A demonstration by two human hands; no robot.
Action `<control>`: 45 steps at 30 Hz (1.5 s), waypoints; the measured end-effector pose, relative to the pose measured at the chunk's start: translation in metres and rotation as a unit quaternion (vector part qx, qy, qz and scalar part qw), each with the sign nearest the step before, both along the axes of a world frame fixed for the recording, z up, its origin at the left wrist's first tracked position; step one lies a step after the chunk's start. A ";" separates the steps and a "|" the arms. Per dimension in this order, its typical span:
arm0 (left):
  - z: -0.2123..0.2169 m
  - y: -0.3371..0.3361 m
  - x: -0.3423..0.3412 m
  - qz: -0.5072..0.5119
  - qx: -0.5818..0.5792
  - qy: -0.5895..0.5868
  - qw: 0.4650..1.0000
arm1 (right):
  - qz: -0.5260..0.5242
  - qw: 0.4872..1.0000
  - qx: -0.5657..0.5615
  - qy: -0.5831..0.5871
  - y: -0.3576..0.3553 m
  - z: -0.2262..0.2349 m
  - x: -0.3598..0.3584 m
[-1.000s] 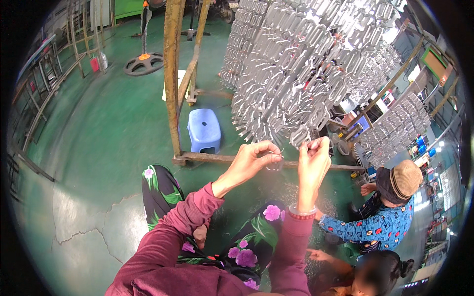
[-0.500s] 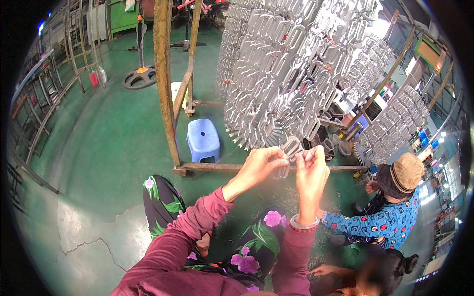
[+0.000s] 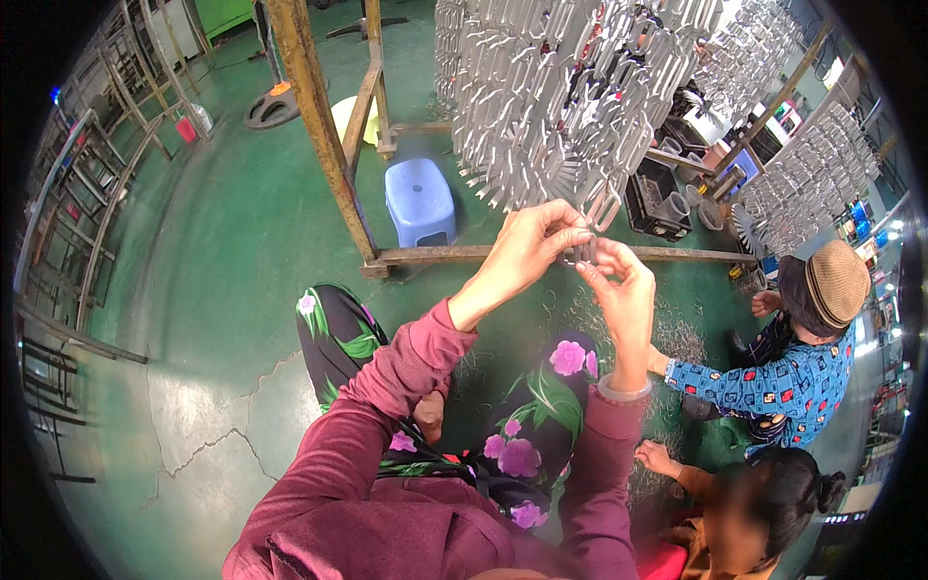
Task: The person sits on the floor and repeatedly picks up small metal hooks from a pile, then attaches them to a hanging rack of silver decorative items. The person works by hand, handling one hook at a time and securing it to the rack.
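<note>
Many elongated silver metal loops (image 3: 551,106) already hang in a dense cluster. Just below, the left hand (image 3: 535,242) pinches a small grey metal piece (image 3: 580,254); the right hand (image 3: 623,280), fingers narrow, meets it, grip unclear. Whether it is linked above cannot be told.

Arms (image 3: 411,362) extended; left hand (image 3: 530,244) and right hand (image 3: 626,290) pinch close together.
</note>
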State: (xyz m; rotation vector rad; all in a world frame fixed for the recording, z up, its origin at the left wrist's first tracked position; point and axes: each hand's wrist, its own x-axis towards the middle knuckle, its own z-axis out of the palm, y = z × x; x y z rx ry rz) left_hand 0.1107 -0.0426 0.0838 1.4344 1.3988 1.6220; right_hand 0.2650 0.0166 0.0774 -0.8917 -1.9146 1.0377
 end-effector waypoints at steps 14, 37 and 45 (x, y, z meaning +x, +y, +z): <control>-0.017 -0.092 -0.048 0.285 -0.004 0.089 0.954 | -0.110 0.983 0.127 -0.070 0.027 -0.019 -0.052; -0.255 -0.034 -0.079 0.106 -0.320 0.012 0.941 | -0.073 0.975 0.162 0.131 0.026 -0.050 -0.101; -0.367 0.024 0.005 -0.023 -0.329 0.135 0.934 | 0.058 0.982 0.151 0.101 0.058 -0.047 -0.080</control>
